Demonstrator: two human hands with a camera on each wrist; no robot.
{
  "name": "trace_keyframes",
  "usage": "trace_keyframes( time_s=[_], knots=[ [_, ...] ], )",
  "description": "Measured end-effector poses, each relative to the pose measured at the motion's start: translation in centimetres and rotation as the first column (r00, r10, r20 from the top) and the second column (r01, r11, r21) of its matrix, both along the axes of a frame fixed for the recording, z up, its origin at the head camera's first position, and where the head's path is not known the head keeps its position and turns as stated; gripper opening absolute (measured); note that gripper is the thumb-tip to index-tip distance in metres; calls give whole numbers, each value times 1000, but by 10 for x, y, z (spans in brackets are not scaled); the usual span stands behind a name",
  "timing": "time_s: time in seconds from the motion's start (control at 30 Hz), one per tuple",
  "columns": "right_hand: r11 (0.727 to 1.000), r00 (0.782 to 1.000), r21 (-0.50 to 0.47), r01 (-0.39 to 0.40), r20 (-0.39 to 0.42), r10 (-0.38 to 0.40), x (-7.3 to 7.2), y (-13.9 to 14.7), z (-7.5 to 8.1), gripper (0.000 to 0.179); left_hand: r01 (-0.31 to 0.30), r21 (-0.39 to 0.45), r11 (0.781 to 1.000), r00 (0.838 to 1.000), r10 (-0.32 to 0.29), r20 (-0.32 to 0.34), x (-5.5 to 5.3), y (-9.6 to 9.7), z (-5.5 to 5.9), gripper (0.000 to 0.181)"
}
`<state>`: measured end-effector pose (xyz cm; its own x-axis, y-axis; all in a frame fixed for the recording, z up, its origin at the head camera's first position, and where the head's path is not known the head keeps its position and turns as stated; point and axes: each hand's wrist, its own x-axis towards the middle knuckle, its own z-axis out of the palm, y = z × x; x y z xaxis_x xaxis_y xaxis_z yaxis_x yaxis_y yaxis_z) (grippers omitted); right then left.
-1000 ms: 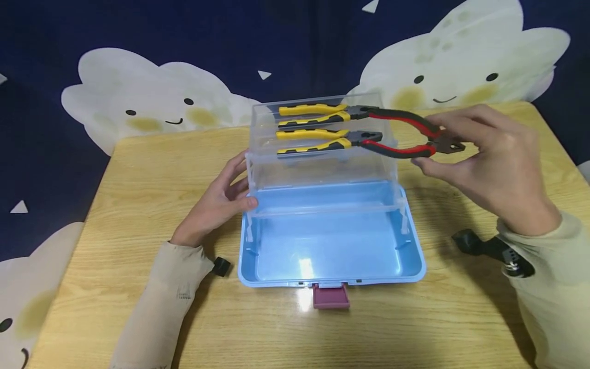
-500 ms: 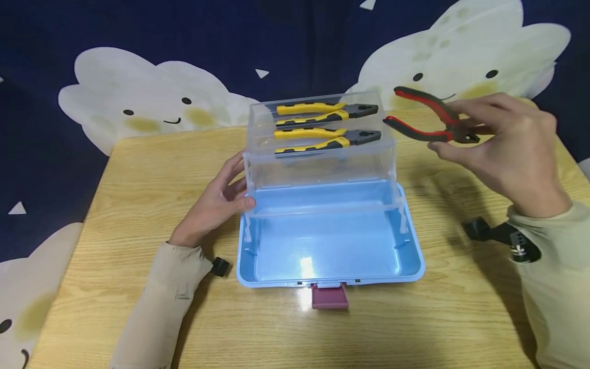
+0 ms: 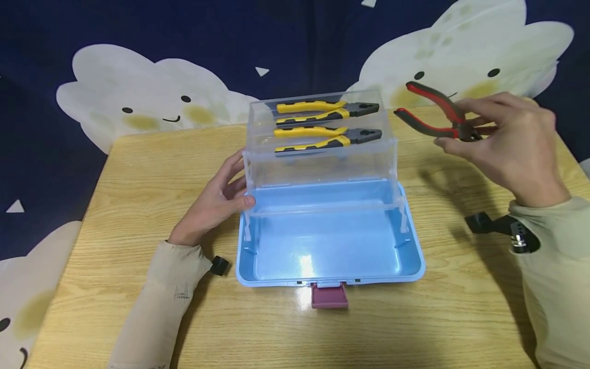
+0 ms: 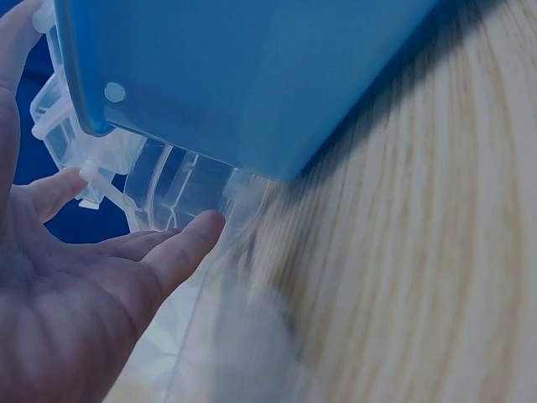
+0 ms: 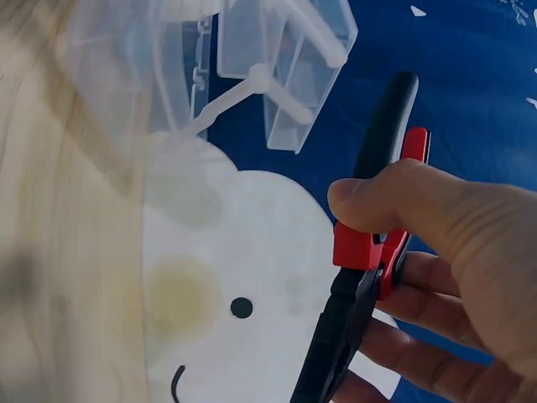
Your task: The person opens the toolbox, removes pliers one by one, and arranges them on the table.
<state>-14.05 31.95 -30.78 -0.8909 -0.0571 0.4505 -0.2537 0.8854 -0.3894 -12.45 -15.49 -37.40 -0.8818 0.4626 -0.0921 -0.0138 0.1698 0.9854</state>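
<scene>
right hand (image 3: 516, 146) clamped on red-and-black pliers (image 3: 456, 123), thumb and fingers pinching near the pivot; handles spread, ends toward ten o'clock. pliers up in the air, between one and two o'clock from the blue box (image 3: 329, 283), apart from the clear tray (image 3: 322, 171). left hand (image 3: 216, 202) between nine and ten o'clock of the box, thumb at its side, fingers extended and apart. clear tray raised at twelve o'clock; in it, two yellow-and-black pliers (image 3: 329, 132) lie one behind the other, noses toward three o'clock. purple latch (image 3: 329, 297) juts out at six o'clock. beneath, wooden table (image 3: 120, 205); beyond, at twelve o'clock, dark blue backdrop (image 3: 299, 41) with smiling white clouds.
</scene>
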Motion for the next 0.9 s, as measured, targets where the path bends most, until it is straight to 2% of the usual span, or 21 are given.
trace_keyframes(
  time_s=[0.27,0.53,0.9],
  knots=[
    [999,994,-24,46,103,-43,-10,11,-13,56,4,18,1000,1000,-4,7,1,-1,-1,92],
    [996,981,-59,60,189,-48,-20,21,-28,55,-2,13,1000,1000,2,10,2,-1,0,92],
    [997,953,18,70,293,-72,-28,30,-45,53,-1,-2,1000,1000,1,3,0,0,-1,91]
  ],
)
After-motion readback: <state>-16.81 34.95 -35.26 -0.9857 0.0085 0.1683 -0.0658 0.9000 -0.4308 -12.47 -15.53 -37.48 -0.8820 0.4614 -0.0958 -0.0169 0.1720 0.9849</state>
